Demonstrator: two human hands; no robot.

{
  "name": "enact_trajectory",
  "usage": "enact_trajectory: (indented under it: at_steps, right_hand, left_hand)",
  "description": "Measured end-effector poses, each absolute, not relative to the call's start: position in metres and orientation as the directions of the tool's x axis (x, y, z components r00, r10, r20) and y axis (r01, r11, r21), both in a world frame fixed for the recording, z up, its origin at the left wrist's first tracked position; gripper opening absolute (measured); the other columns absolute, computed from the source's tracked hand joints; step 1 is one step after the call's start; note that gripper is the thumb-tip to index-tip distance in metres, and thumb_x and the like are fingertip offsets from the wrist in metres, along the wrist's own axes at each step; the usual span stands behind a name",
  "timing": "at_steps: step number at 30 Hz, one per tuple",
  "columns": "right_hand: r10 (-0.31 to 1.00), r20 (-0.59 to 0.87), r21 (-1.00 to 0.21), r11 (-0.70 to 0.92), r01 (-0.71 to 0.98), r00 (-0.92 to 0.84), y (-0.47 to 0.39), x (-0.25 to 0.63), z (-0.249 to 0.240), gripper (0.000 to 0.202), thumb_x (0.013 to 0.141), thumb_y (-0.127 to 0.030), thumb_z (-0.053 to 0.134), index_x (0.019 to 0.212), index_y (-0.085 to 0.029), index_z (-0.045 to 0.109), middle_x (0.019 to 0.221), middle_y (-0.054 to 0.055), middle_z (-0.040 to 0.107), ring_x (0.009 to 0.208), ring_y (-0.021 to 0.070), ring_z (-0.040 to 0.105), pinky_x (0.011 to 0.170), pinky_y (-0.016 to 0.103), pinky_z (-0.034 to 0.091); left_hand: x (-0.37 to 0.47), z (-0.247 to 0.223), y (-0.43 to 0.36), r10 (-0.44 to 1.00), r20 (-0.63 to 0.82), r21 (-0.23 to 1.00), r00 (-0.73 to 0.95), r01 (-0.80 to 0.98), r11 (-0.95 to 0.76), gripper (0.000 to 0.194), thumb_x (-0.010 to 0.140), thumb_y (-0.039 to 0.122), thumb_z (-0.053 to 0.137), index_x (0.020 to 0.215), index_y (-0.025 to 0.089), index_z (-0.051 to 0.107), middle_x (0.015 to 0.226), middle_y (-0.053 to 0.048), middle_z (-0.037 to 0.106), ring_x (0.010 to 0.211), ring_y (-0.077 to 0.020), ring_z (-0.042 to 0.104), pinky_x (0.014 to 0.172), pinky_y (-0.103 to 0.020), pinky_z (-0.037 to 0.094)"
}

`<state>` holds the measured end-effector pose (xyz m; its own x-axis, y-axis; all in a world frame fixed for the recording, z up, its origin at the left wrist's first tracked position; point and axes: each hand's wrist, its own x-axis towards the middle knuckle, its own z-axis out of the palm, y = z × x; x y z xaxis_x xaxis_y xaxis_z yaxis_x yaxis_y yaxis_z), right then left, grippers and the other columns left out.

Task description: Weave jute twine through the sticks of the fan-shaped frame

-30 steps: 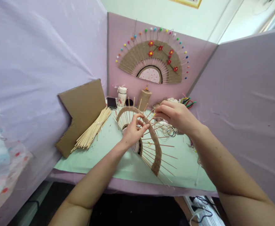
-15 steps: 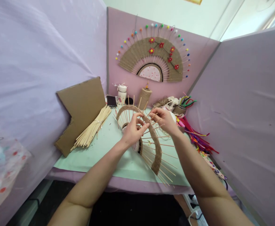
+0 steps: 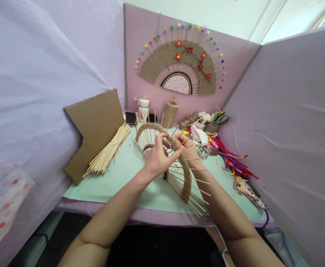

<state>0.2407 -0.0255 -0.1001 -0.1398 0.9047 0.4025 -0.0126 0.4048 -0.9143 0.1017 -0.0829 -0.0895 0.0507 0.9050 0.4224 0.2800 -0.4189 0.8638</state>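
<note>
A half-made fan [image 3: 185,174] of thin sticks, with a curved band of brown twine woven through them, stands tilted over the table. My left hand [image 3: 158,157] is on its near side, fingers curled at the band and thumb stretched across it. On the band's outer side, my right hand [image 3: 188,150] is closed among the stick ends; its fingertips are partly hidden, and whatever they pinch is too small to make out. Part of the fan's pale dotted centre [image 3: 148,151] shows left of my left hand.
A bundle of sticks [image 3: 108,150] lies beside brown cardboard [image 3: 95,129] at left. Behind stand a white bottle [image 3: 143,108] and a twine spool [image 3: 170,114]. Coloured pipe cleaners [image 3: 234,159] and a patterned glue gun [image 3: 248,193] lie right. A finished fan [image 3: 162,61] hangs on the back panel.
My right hand has moved left and down, closer behind the band. My left thumb has stretched farther right across the band. The fan has shifted slightly.
</note>
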Motion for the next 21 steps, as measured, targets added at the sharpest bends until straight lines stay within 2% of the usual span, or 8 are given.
enact_trajectory:
  at_steps: [4,8,10,14,18,21]
  right_hand:
    - [0.907,0.394,-0.919,0.386,-0.078,-0.149,-0.028,0.238,-0.099,0.034,0.069,-0.052,0.075,0.073,-0.023,0.058,0.066,-0.003,0.054,0.057,0.0114,0.047,0.057,0.025,0.041]
    - [0.925,0.357,-0.933,0.348,-0.089,-0.129,-0.032,0.233,-0.096,0.037,0.066,-0.055,0.075,0.071,-0.023,0.057,0.063,-0.004,0.053,0.056,0.0116,0.046,0.057,0.026,0.042]
    - [0.925,0.357,-0.933,0.349,-0.081,-0.127,-0.033,0.232,-0.096,0.038,0.067,-0.056,0.074,0.07,-0.023,0.056,0.063,-0.003,0.053,0.057,0.0118,0.046,0.057,0.026,0.042]
    - [0.906,0.395,-0.917,0.399,-0.007,-0.148,-0.035,0.233,-0.098,0.037,0.073,-0.057,0.068,0.07,-0.022,0.056,0.065,-0.003,0.053,0.06,0.0126,0.046,0.058,0.026,0.041]
    - [0.894,0.421,-0.905,0.426,0.0,-0.152,-0.038,0.234,-0.097,0.04,0.076,-0.059,0.066,0.071,-0.022,0.055,0.062,-0.004,0.05,0.057,0.0112,0.043,0.055,0.025,0.037]
    - [0.898,0.413,-0.909,0.417,-0.008,-0.152,-0.041,0.233,-0.095,0.039,0.075,-0.059,0.067,0.071,-0.022,0.056,0.061,-0.004,0.049,0.055,0.0106,0.04,0.053,0.025,0.035]
  left_hand:
    - [0.101,-0.092,-0.082,0.897,0.434,0.869,0.079,0.225,-0.441,0.052,0.081,0.041,0.066,0.12,0.024,0.036,0.088,0.002,0.056,0.056,-0.0078,0.052,0.056,-0.023,0.041]
    - [0.103,-0.094,-0.083,0.895,0.445,0.853,0.042,0.284,-0.438,0.068,0.072,0.046,0.074,0.124,0.024,0.035,0.092,0.001,0.057,0.057,-0.0085,0.052,0.056,-0.024,0.042]
    - [0.103,-0.096,-0.083,0.886,0.463,0.841,0.023,0.305,-0.447,0.068,0.074,0.045,0.073,0.125,0.024,0.034,0.093,0.0,0.058,0.056,-0.0087,0.053,0.056,-0.024,0.042]
    - [0.101,-0.099,-0.083,0.872,0.489,0.834,0.005,0.29,-0.469,0.047,0.088,0.039,0.058,0.126,0.024,0.035,0.09,0.001,0.059,0.056,-0.0089,0.055,0.057,-0.023,0.044]
    - [0.099,-0.104,-0.083,0.831,0.554,0.788,-0.056,0.358,-0.501,0.059,0.087,0.042,0.06,0.136,0.026,0.031,0.101,-0.001,0.06,0.056,-0.008,0.053,0.057,-0.023,0.044]
    - [0.098,-0.106,-0.084,0.773,0.633,0.711,-0.031,0.419,-0.565,0.055,0.091,0.041,0.055,0.141,0.029,0.036,0.111,-0.004,0.059,0.063,-0.0095,0.054,0.064,-0.025,0.047]
